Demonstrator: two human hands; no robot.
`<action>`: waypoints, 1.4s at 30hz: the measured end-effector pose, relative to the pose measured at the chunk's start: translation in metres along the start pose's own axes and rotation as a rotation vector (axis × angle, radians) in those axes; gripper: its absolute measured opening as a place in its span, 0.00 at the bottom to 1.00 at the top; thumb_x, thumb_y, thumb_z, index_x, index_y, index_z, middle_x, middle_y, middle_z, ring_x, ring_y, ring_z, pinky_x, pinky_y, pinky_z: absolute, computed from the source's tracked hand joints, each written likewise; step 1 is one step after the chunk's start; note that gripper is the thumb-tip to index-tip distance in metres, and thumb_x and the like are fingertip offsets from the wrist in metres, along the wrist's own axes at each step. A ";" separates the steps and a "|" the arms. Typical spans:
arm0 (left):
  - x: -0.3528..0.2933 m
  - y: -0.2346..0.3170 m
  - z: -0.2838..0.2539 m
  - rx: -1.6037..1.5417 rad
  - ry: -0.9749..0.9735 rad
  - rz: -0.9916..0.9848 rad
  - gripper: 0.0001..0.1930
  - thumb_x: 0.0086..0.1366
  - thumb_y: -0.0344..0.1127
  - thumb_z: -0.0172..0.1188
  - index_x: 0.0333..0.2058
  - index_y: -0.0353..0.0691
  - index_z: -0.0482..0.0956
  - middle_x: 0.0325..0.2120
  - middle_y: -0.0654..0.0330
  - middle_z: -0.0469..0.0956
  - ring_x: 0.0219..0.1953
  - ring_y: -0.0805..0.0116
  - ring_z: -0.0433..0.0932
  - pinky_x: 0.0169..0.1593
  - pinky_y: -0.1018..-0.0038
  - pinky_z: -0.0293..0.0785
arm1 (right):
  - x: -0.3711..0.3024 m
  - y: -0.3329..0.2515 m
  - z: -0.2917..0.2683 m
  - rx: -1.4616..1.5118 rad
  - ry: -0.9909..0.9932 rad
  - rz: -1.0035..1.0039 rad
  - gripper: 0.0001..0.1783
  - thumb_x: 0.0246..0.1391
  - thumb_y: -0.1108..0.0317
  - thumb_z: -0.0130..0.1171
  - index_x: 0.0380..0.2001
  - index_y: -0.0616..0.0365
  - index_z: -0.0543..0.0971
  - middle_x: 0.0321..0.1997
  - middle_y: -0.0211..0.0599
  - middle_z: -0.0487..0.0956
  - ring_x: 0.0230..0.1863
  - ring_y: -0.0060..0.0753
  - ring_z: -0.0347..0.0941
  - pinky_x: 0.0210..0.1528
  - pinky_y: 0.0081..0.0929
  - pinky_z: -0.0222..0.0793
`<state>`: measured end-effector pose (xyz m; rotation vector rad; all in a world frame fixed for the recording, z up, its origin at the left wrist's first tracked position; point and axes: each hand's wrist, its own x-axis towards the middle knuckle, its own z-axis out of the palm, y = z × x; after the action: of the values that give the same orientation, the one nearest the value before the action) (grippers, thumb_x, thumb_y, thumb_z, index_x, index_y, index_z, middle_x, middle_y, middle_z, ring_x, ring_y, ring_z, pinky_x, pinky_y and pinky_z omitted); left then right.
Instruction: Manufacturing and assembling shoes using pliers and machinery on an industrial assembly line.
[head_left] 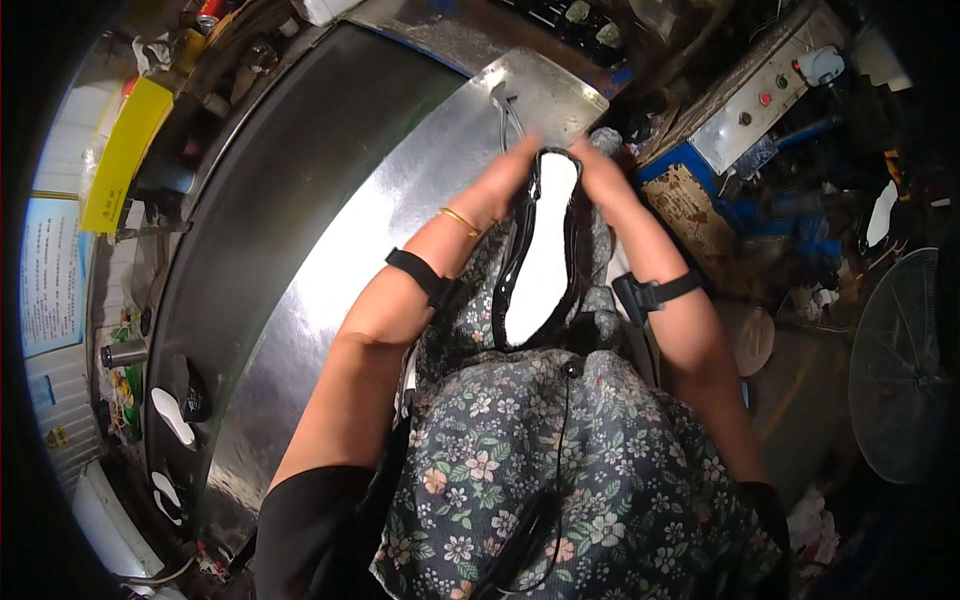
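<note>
A black glossy shoe upper with a long white sole-shaped face lies lengthwise over my lap, its narrower end pointing away from me. At that far end, my left hand grips the left edge and my right hand grips the right edge. Motion smears the fingertips of both hands. Just beyond my left hand, a pair of metal pincers rests on the shiny metal tabletop. Under the shoe is my dark floral apron.
Along the left runs a dark conveyor belt, with white-soled shoe pieces at its near end. A control panel with buttons stands at the far right. To the right is a round fan.
</note>
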<state>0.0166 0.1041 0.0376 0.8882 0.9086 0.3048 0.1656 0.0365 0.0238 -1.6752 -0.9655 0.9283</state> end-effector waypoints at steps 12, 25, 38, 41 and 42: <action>-0.099 -0.059 -0.002 0.371 -0.023 0.353 0.42 0.64 0.40 0.61 0.65 0.28 0.45 0.61 0.41 0.61 0.62 0.57 0.64 0.63 0.67 0.60 | -0.009 -0.016 0.019 0.776 -0.272 0.232 0.24 0.69 0.53 0.38 0.49 0.63 0.74 0.41 0.38 0.79 0.41 0.27 0.75 0.45 0.25 0.72; -0.133 -0.055 -0.070 1.081 0.576 0.497 0.53 0.51 0.43 0.71 0.66 0.29 0.46 0.50 0.32 0.71 0.51 0.40 0.74 0.55 0.61 0.71 | 0.006 -0.068 -0.231 -0.235 0.081 -0.217 0.14 0.59 0.67 0.58 0.44 0.65 0.80 0.40 0.40 0.83 0.44 0.31 0.78 0.48 0.26 0.72; -0.130 -0.059 -0.007 0.762 0.117 0.700 0.16 0.63 0.31 0.60 0.48 0.30 0.76 0.43 0.47 0.80 0.49 0.56 0.79 0.54 0.68 0.72 | -0.103 -0.071 -0.400 -1.099 1.186 -0.251 0.41 0.36 0.61 0.64 0.60 0.47 0.68 0.62 0.59 0.64 0.57 0.63 0.66 0.61 0.48 0.61; -0.106 -0.042 0.039 0.540 -0.070 0.631 0.14 0.67 0.34 0.57 0.47 0.32 0.78 0.44 0.50 0.81 0.48 0.63 0.79 0.53 0.72 0.72 | -0.128 -0.067 -0.308 -0.804 0.901 -0.650 0.45 0.34 0.75 0.67 0.62 0.53 0.66 0.70 0.56 0.57 0.69 0.56 0.55 0.67 0.45 0.54; -0.095 -0.034 0.054 0.571 -0.101 0.684 0.14 0.69 0.33 0.55 0.49 0.31 0.77 0.47 0.55 0.80 0.50 0.71 0.76 0.55 0.75 0.69 | -0.137 -0.070 -0.269 -0.673 0.763 -0.664 0.45 0.35 0.78 0.66 0.62 0.58 0.65 0.71 0.53 0.55 0.71 0.50 0.53 0.69 0.42 0.50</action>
<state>-0.0025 0.0000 0.0802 1.7294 0.5728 0.5940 0.3402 -0.1670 0.1787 -1.8096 -1.2133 -0.5178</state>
